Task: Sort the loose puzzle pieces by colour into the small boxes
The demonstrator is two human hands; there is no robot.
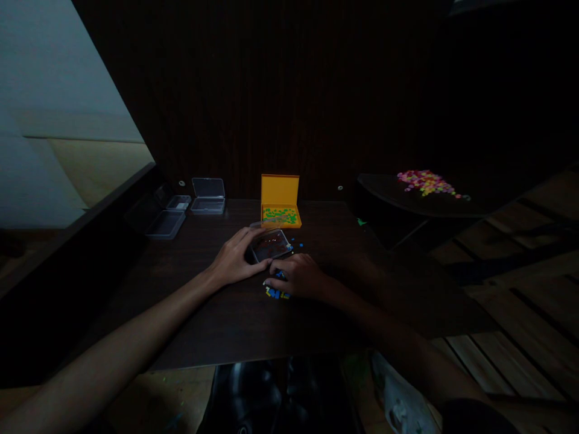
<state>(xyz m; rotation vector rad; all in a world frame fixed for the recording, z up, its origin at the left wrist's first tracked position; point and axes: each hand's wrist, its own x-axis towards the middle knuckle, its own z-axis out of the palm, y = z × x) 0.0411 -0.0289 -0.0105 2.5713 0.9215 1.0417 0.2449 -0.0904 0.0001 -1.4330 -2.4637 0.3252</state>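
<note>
A: Taking the bright orange, rectangular hinged box (280, 182) as landmark, what's on its left?

B: Farthest left, two clear, shallow plastic boxes (166, 225); nearer it, another clear plastic box with a raised lid (208, 207). I can't make out any pieces in those.

A: And the hands?

B: In front of the orange box and to its left, the left hand (235, 256) is spread, thumb and fingers holding the edges of a clear, rectangular plastic case (270, 247). Nearer the person, small flat blue and yellow pieces (277, 294) lie on the dark brown wooden desk (203, 337). The right hand (298, 274) is curled over them; whether it pinches one, I can't tell.

A: How far along, then?

B: The small green pieces (281, 216) sit inside the orange box, so that group looks mostly gathered. The blue and yellow ones look left to do; a few strays lie just before the orange box.

A: Farther right?

B: A pink, red and yellow heap of small pieces (427, 182) on a dark curved shelf (384, 188), too dim to tell shapes. The right hand hides part of the blue and yellow pile, glare obscures the case's contents, and the forearms run out of frame.
</note>
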